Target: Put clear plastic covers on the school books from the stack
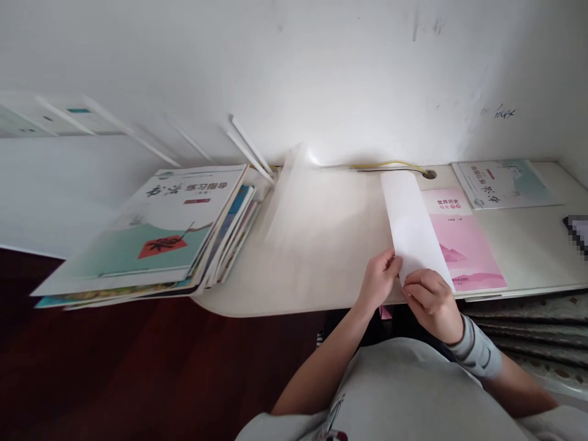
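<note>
My two grips are closed on the near end of the white paper strip [411, 226]. My left grip [379, 274] pinches its left corner and my right grip [429, 300] pinches its lower right edge. The strip runs away from me over the tabletop [331, 269], covering the left side of a pink book [468, 251]. A stack of books [156, 239] sits well apart on my left, overhanging the tabletop edge. A pale book [505, 182] lies by the wall, far right.

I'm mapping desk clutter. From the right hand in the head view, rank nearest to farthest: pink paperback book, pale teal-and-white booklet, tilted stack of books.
1. pink paperback book, just beside the right hand, which holds the white paper sheet.
2. pale teal-and-white booklet, back right.
3. stack of books, far left.
</note>
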`<state>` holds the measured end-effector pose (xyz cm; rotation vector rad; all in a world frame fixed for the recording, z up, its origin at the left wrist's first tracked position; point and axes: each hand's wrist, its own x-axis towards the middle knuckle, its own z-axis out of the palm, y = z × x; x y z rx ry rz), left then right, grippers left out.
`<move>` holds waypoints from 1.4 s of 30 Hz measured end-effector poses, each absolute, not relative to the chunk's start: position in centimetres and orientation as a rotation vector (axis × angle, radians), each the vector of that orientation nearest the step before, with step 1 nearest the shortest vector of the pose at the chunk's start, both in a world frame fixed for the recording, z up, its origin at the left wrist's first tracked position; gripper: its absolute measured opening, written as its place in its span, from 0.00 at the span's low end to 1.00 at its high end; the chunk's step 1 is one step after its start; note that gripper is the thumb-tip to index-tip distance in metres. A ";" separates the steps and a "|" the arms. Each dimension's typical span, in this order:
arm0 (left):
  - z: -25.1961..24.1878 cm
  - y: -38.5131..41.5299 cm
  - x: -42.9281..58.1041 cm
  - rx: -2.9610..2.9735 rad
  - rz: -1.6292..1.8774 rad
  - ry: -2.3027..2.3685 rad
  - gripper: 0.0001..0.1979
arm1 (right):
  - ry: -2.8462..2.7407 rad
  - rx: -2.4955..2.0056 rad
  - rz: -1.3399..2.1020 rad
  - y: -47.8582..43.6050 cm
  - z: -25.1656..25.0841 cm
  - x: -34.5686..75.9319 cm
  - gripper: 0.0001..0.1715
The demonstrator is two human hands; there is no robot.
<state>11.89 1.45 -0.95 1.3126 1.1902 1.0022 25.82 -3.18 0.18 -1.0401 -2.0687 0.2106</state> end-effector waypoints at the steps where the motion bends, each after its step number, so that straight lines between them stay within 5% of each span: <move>1: -0.8 1.5 11.7 1.325 1.004 1.198 0.11 | -2.057 -1.041 0.229 -3.2 0.3 25.6 0.10; 8: -1.1 1.5 10.4 1.619 0.904 1.423 0.11 | -2.248 -0.950 0.593 -0.2 2.7 26.3 0.16; 10: -1.4 1.6 9.8 1.741 0.892 1.532 0.15 | -2.306 -1.028 0.420 2.1 3.0 26.7 0.17; 16: -2.7 1.1 7.0 2.155 0.624 1.998 0.31 | -2.646 -1.428 -0.014 7.6 0.4 25.7 0.40; 20: -4.2 0.2 5.6 2.194 0.400 2.048 0.34 | -2.692 -1.534 -0.101 7.7 -1.0 25.5 0.35; 27: -5.1 0.1 4.5 2.235 0.452 2.010 0.25 | -2.653 -1.551 -0.155 7.2 -0.9 25.3 0.31; 37: -4.5 0.2 4.0 2.211 0.525 1.966 0.22 | -2.994 -0.949 -0.111 5.7 -0.9 23.1 0.36; 42: -4.5 0.2 3.9 2.175 0.537 1.973 0.22 | -2.969 -1.083 -0.135 5.7 -1.4 23.3 0.37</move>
